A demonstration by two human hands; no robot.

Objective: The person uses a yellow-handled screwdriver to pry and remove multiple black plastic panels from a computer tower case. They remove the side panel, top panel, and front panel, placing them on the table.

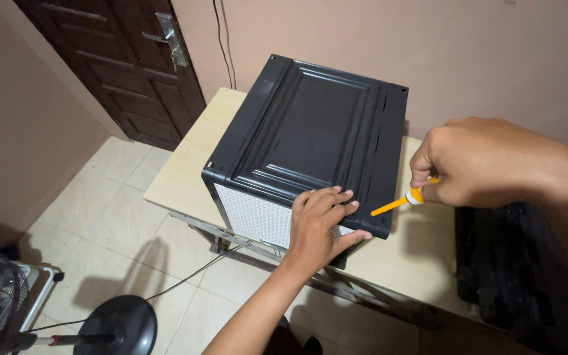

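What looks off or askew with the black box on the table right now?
The black box sits askew, turned corner-on to the table, its near corner overhanging the front edge. The left hand presses on that corner while the right hand holds a screwdriver to its side. No damage or spill shows.

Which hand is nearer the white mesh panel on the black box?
Left. The left hand rests on the black box corner, overlapping the white mesh panel. The right hand holds an orange screwdriver beside the box.
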